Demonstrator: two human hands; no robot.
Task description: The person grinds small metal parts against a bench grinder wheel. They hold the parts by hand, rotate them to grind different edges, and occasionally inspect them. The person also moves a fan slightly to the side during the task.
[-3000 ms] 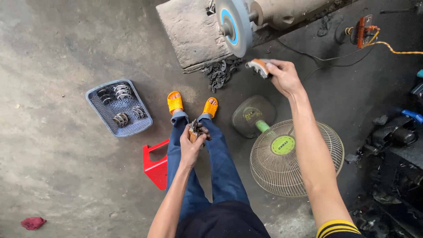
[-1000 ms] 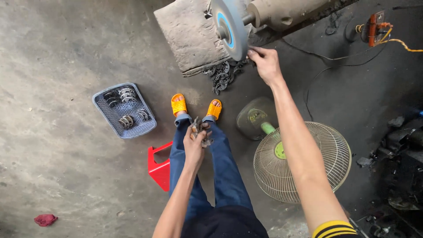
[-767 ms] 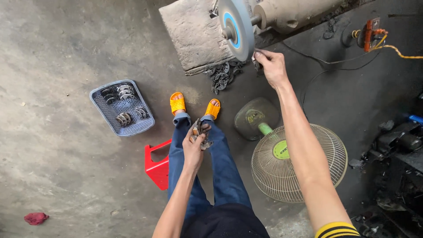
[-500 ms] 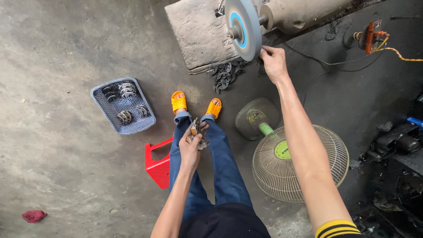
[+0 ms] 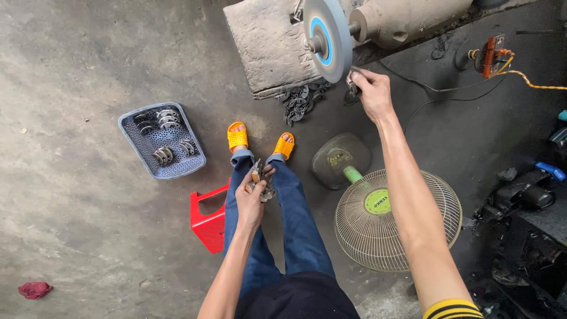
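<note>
My right hand (image 5: pixel 372 91) reaches up and pinches a small dark metal part (image 5: pixel 353 88) against the lower edge of a grey grinding wheel (image 5: pixel 326 36) with a blue centre. My left hand (image 5: pixel 253 195) rests over my knees and grips a bunch of small metal parts (image 5: pixel 260 177). I sit with blue trousers and orange sandals (image 5: pixel 237 136) on the concrete floor.
A blue-grey plastic basket (image 5: pixel 137 139) with several shiny metal rings stands at the left. A red stool (image 5: pixel 208 220) is under me. A standing fan (image 5: pixel 394 217) lies at the right. More metal parts (image 5: pixel 301 100) are heaped below the motor block (image 5: pixel 269 41). An orange cable (image 5: pixel 534 82) runs along the right.
My right hand has moved from the floor beside the fan base up to the wheel's edge with a part in it. My left hand has stayed over my knees.
</note>
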